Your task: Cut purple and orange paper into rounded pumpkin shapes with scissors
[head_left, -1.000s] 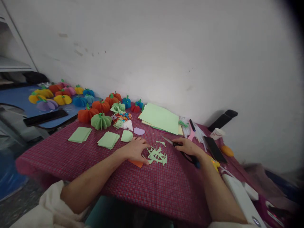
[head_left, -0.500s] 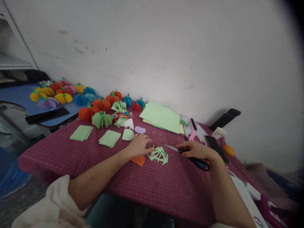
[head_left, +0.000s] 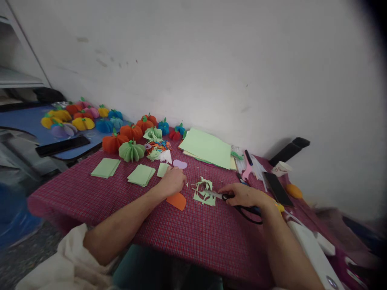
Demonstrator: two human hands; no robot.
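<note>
My right hand (head_left: 244,196) grips a pair of black-handled scissors (head_left: 215,194), low over the table. The blade tips lie over a small heap of light green paper scraps (head_left: 204,200). Left of the heap, my left hand (head_left: 173,181) has its fingers curled in and pressed together; whatever they pinch, if anything, is hidden. Partly covered behind it is a light green cut paper piece (head_left: 162,169), with a lilac paper piece (head_left: 180,164) just beyond. An orange paper piece (head_left: 177,201) lies beneath the wrist. Two stacks of green paper squares (head_left: 141,175) sit farther left.
Folded paper pumpkins (head_left: 132,151) in several colours line the back left and a blue table (head_left: 24,121). Large green sheets (head_left: 207,148) rest against the wall side. At right are a pink-handled tool (head_left: 247,171), a dark phone (head_left: 277,188), a paper cup (head_left: 281,168) and a white box (head_left: 314,253).
My left hand has drawn back leftward off the green scraps, and its fingers have closed. The scissors have moved left, their tips now over the scrap heap, which has changed shape.
</note>
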